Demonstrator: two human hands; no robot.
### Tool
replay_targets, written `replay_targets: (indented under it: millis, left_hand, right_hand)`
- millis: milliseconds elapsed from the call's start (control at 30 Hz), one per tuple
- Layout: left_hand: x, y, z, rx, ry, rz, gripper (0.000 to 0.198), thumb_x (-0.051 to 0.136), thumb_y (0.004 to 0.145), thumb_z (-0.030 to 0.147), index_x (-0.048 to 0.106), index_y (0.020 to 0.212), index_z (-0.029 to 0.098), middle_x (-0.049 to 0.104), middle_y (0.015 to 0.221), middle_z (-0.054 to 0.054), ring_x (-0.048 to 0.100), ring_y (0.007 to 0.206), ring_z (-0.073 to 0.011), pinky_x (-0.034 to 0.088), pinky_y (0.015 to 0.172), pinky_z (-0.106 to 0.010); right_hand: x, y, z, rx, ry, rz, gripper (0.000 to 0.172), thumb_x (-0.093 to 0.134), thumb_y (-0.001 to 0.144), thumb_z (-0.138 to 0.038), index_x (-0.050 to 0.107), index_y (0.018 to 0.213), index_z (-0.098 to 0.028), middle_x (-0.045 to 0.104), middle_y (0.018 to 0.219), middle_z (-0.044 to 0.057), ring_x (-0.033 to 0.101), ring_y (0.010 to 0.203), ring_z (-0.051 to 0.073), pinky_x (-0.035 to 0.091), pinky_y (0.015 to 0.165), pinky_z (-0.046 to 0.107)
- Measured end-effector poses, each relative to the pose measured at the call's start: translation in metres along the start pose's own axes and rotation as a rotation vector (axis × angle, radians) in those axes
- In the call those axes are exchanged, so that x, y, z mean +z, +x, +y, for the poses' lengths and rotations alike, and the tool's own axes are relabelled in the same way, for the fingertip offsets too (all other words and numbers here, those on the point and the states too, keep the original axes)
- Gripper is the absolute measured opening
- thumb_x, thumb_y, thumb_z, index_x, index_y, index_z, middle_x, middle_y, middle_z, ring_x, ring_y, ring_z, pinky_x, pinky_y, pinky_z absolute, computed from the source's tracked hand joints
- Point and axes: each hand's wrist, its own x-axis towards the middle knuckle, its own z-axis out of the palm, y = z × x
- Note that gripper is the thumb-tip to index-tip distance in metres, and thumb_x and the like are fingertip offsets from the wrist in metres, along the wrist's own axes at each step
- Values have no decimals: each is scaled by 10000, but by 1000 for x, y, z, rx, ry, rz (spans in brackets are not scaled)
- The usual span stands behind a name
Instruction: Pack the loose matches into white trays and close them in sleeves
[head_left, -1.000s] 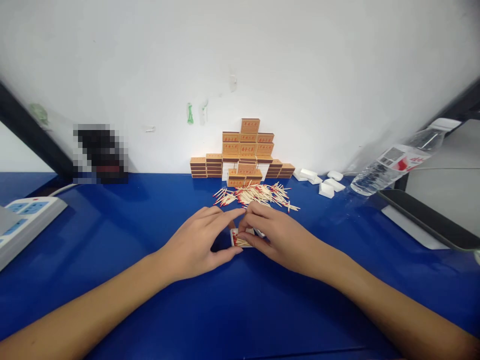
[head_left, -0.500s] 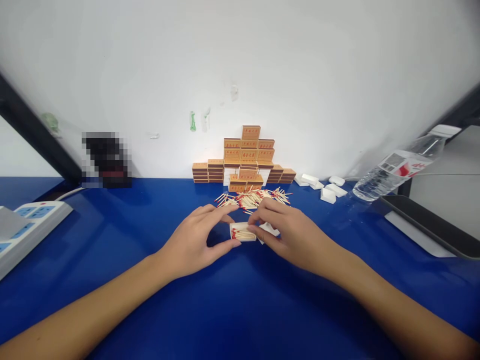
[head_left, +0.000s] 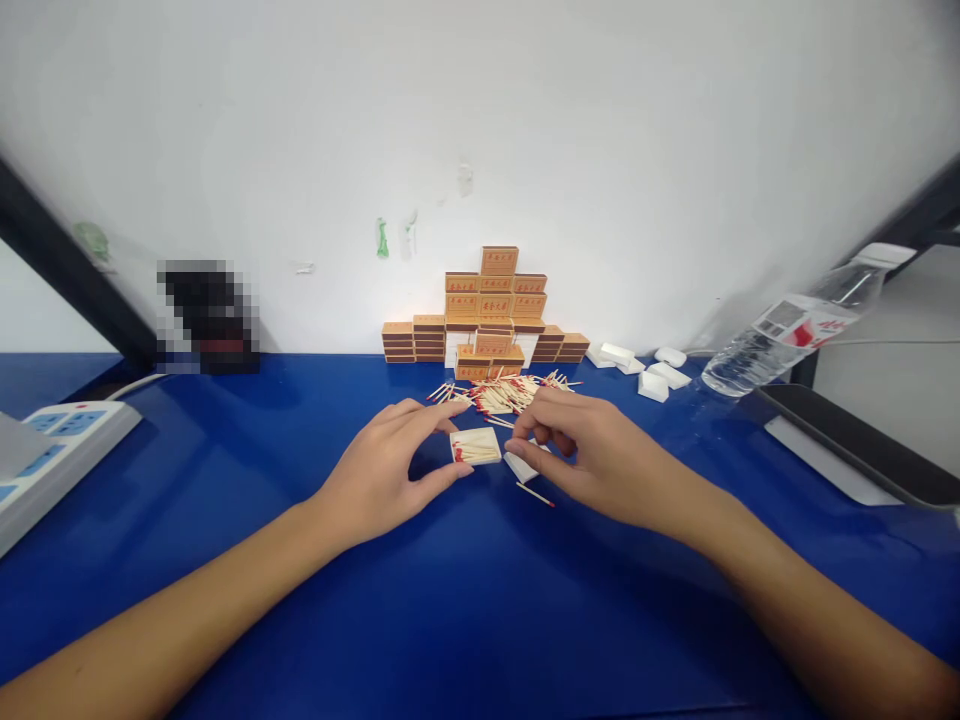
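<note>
From here I see my left hand (head_left: 379,470) pinching the left end of a small white tray (head_left: 487,458) with matches inside, red tips to the left. The tray is in the middle of the blue table (head_left: 420,620). My right hand (head_left: 600,440) is just right of it, over another white tray (head_left: 534,470). Its thumb and finger are close, but I can't tell if they touch. One match (head_left: 535,494) lies near that hand. A match pile (head_left: 499,396) is just past both hands, with stacked matchboxes (head_left: 496,306) farther back.
</note>
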Motion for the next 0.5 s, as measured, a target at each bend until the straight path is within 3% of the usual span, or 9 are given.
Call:
replay_targets:
  millis: [167, 300, 500]
  left_hand:
    - [1, -1, -4, 10, 31, -4, 549, 722, 963, 370, 521, 1454, 231, 740, 1162, -51, 664, 1055, -225, 545, 976, -445]
    - [-1, 0, -3, 26, 44, -10, 535, 715, 965, 371, 535, 1446, 223, 744, 1107, -58, 672, 1031, -238, 550, 963, -460]
    - [-6, 4, -10, -62, 37, 13, 508, 739, 942, 361, 570, 1408, 248, 741, 1186, -56, 673, 1100, -242, 552, 991, -461]
  right_hand:
    - [-11, -5, 6, 103, -40, -268, 230, 729, 908, -340, 648, 730, -219, 634, 688, -6, 526, 601, 140, 350, 562, 293]
    - [-3, -8, 8, 97, -56, -306, 169, 754, 890, -291, 655, 771, -223, 672, 748, 5, 563, 655, 160, 369, 585, 299]
    - [3, -10, 9, 73, -4, -360, 143, 636, 977, -236, 647, 835, -216, 699, 855, 25, 594, 720, 166, 420, 639, 303]
